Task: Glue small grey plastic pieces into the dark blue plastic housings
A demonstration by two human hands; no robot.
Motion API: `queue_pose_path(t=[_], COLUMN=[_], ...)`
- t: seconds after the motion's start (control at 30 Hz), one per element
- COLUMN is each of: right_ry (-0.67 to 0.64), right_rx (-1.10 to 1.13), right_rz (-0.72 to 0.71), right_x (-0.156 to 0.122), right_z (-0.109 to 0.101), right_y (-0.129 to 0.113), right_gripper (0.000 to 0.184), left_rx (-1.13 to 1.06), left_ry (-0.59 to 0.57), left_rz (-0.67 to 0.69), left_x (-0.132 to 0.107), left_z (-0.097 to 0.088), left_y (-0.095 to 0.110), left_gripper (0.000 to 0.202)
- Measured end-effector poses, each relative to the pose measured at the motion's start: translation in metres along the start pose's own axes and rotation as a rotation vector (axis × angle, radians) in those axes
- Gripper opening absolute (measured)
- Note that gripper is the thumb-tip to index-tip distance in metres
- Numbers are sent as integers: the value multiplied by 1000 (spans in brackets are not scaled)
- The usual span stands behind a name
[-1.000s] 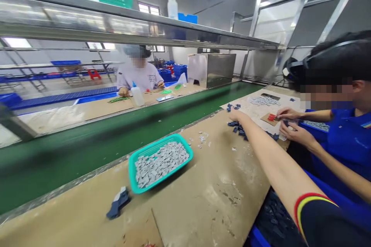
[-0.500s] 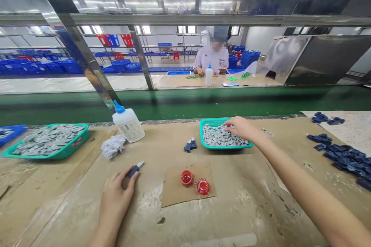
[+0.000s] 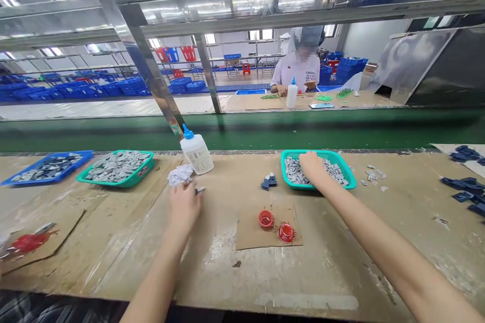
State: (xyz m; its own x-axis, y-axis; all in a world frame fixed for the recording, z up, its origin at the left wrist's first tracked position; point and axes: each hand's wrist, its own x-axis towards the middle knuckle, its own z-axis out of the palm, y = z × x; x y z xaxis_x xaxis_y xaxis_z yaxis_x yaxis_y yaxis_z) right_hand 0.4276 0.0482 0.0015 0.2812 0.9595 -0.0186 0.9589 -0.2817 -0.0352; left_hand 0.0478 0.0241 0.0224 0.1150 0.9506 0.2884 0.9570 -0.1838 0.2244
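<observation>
My left hand [image 3: 185, 204] is closed on a small navy plastic piece with a grey tip [image 3: 199, 191], mostly hidden by the fingers. It is just in front of a crumpled white cloth [image 3: 180, 175] and a white bottle with a blue nozzle [image 3: 197, 154]. My right hand [image 3: 312, 166] reaches into a green basket [image 3: 319, 186] of small grey pieces [image 3: 334, 171]; its fingertips are hidden among them. Between the hands, a few navy-and-grey pieces [image 3: 269, 181] lie together. Nearer me, two red cups [image 3: 266, 219] with glossy red contents rest on a cardboard square [image 3: 248, 234].
To the left are a second green basket of grey pieces [image 3: 117, 167], a blue tray [image 3: 49, 178] and a red-smeared cardboard [image 3: 62, 242]. Navy pieces [image 3: 463, 184] lie at right. Beyond the green belt [image 3: 246, 133], a co-worker [image 3: 297, 68] sits behind a metal frame [image 3: 151, 75].
The view has swung left and tilted. My left hand has moved forward toward the cloth, still holding its piece. My right hand has sunk deeper into the grey pieces.
</observation>
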Motion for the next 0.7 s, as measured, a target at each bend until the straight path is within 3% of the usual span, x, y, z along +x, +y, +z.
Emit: queue_pose_path(t=[0.17,0.27,0.33,0.4,0.43,0.53,0.7], right_ry=[72,130,155,142,119,29,33], right_rx=[117,216,284,501,726,1323,1602], right_rz=[-26,-69,-115,-167,-174,-13,285], right_x=[-12,-39,-70,-107,-127,-177,-215], right_z=[-17,-36,-43,-42,-38,-15,24], right_y=[3,16,26,34,36,30,0], right_gripper=[26,28,31,31,30,31,32], left_rx=[-187,-260,-284,-306,-320,-377,-572], left_ry=[-207,-348,-418,-465,-481,-502,-468], left_rz=[301,349,350,349,345,303,172], left_x=[27,41,49,54,56,51,13], left_z=[25,48,57,60,58,49,22], left_y=[86,130,144,144,140,120,87], left_gripper=[40,50,44,31,25,14,38])
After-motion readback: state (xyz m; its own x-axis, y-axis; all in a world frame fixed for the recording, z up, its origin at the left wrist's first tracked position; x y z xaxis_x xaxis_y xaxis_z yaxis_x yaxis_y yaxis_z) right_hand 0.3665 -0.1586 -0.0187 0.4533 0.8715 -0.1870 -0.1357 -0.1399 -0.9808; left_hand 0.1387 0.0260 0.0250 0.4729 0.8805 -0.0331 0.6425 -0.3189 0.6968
